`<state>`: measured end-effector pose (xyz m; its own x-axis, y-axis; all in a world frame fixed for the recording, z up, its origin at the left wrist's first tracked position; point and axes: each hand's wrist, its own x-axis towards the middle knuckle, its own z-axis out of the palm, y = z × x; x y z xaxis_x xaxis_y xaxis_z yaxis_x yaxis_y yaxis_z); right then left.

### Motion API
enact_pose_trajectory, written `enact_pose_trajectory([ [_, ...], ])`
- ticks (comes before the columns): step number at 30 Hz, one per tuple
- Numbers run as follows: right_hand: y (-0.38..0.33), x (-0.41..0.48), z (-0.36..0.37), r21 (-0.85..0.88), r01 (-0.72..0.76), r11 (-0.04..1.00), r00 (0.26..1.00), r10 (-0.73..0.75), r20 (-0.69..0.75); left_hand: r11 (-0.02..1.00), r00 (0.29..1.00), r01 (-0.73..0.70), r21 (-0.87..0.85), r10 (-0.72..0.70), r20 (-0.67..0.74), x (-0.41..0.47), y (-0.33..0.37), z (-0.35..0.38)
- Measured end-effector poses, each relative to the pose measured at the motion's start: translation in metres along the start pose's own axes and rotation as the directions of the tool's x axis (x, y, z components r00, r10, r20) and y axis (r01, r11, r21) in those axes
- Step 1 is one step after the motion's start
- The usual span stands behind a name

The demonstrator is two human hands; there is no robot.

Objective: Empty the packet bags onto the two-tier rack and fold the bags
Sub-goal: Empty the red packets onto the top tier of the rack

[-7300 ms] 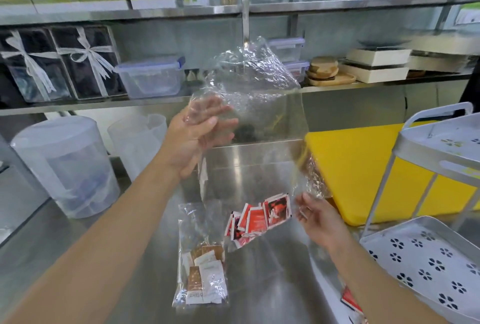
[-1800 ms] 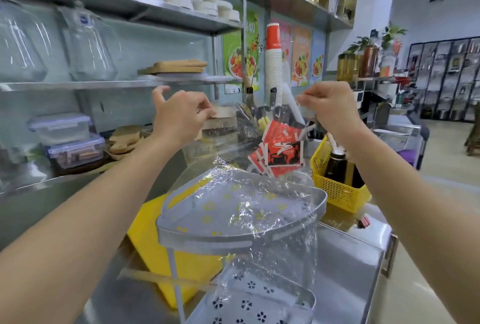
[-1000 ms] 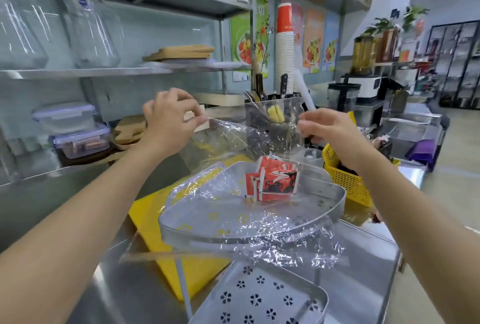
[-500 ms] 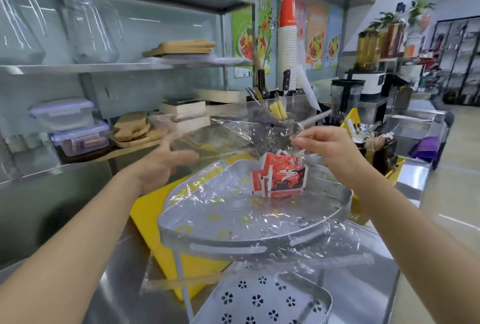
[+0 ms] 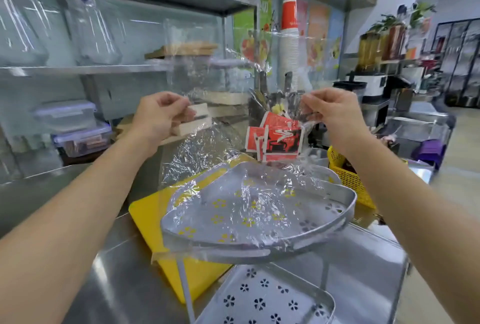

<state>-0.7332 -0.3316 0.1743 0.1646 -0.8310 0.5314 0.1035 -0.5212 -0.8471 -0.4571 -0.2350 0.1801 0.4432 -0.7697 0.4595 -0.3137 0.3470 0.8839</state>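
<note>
A crinkled clear plastic bag (image 5: 233, 193) hangs over the top tier of the grey two-tier rack (image 5: 348, 216). My left hand (image 5: 161, 116) pinches one side of the bag and my right hand (image 5: 330, 109) pinches the other, both raised above the tier. Several red packets (image 5: 275, 136) sit inside the bag between my hands, just above the tier's far edge. The bag's loose end drapes across the tier and over its front rim. The lower tier (image 5: 265, 297), with flower-shaped holes, holds nothing that I can see.
A yellow cutting board (image 5: 148, 217) lies on the steel counter (image 5: 117, 284) behind the rack. A yellow basket (image 5: 350, 180) stands to the right. Wall shelves with jars, boxes and a tall cup stack (image 5: 289, 38) rise behind.
My left hand has closed on the bag's left side and both hands have lifted. The red packets have risen off the top tier inside the bag.
</note>
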Motion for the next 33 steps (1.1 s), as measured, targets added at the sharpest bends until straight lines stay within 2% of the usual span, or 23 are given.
enact_pose_trajectory([
  [6, -0.015, 0.012, 0.008, -0.012, 0.043, 0.999, 0.999, -0.043, -0.007, 0.999, 0.997, -0.040, 0.011, 0.041, -0.068, 0.000, 0.015, -0.001],
  [11, -0.010, 0.019, 0.017, -0.042, 0.013, 0.999, 1.000, -0.014, -0.026, 0.996, 0.995, 0.061, 0.058, -0.056, -0.078, 0.004, 0.004, 0.007],
  [15, 0.002, 0.015, 0.017, -0.042, -0.030, 0.999, 0.998, 0.028, -0.049, 0.985, 0.983, 0.169, -0.025, -0.170, -0.072, 0.000, -0.009, 0.018],
  [18, 0.004, 0.013, 0.012, 0.020, -0.053, 0.998, 0.997, 0.054, -0.060, 0.970, 0.971, 0.238, -0.053, -0.238, 0.012, -0.001, -0.011, 0.012],
  [21, 0.006, 0.006, 0.008, 0.066, -0.088, 0.994, 0.996, 0.089, -0.022, 0.943, 0.932, 0.327, 0.063, -0.332, 0.143, -0.008, -0.022, 0.002],
  [23, 0.015, -0.001, 0.005, -0.008, -0.146, 0.989, 0.988, 0.147, 0.051, 0.941, 0.926, 0.332, 0.062, -0.337, 0.167, -0.014, -0.033, -0.001],
  [26, 0.032, -0.011, -0.002, -0.220, -0.253, 0.942, 0.942, 0.291, 0.165, 0.945, 0.941, 0.319, -0.074, -0.306, 0.147, -0.018, -0.046, -0.005],
  [28, 0.039, -0.016, -0.003, -0.275, -0.282, 0.919, 0.918, 0.342, 0.200, 0.937, 0.927, 0.336, -0.092, -0.312, 0.208, -0.021, -0.050, -0.009],
  [30, 0.043, -0.016, -0.004, -0.265, -0.303, 0.915, 0.922, 0.352, 0.162, 0.921, 0.893, 0.386, -0.041, -0.362, 0.269, -0.027, -0.053, -0.013],
  [33, 0.038, -0.014, -0.003, -0.182, -0.292, 0.939, 0.945, 0.313, 0.097, 0.929, 0.913, 0.369, 0.021, -0.367, 0.175, -0.032, -0.052, -0.012],
])
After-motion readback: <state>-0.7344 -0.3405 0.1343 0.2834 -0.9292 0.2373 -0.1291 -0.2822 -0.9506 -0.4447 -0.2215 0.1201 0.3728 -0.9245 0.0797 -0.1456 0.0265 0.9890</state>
